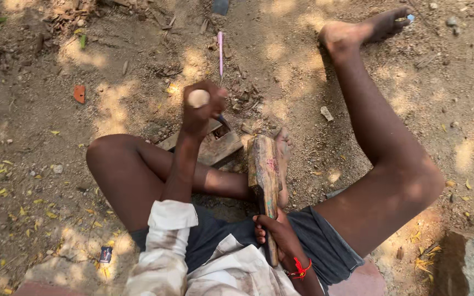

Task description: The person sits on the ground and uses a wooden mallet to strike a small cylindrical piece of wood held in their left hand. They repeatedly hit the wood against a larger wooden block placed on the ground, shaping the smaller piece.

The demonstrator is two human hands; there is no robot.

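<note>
Both hands grip tools: our left hand (201, 112) sets a chisel (199, 98) on the wood (215, 147); our right hand (275, 235) clasps the mallet (264, 175). Carving barely begun.

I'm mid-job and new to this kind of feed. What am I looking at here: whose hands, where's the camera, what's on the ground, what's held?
One camera, worn on the person's head, looks down at their own bare hands and legs; they sit on dirt ground. The left hand grips a round-topped wooden handle, apparently a chisel, set on a small wooden piece by the foot. The right hand holds a long wooden mallet. Around them lie wood chips, dry leaves and a pink stick.
</note>
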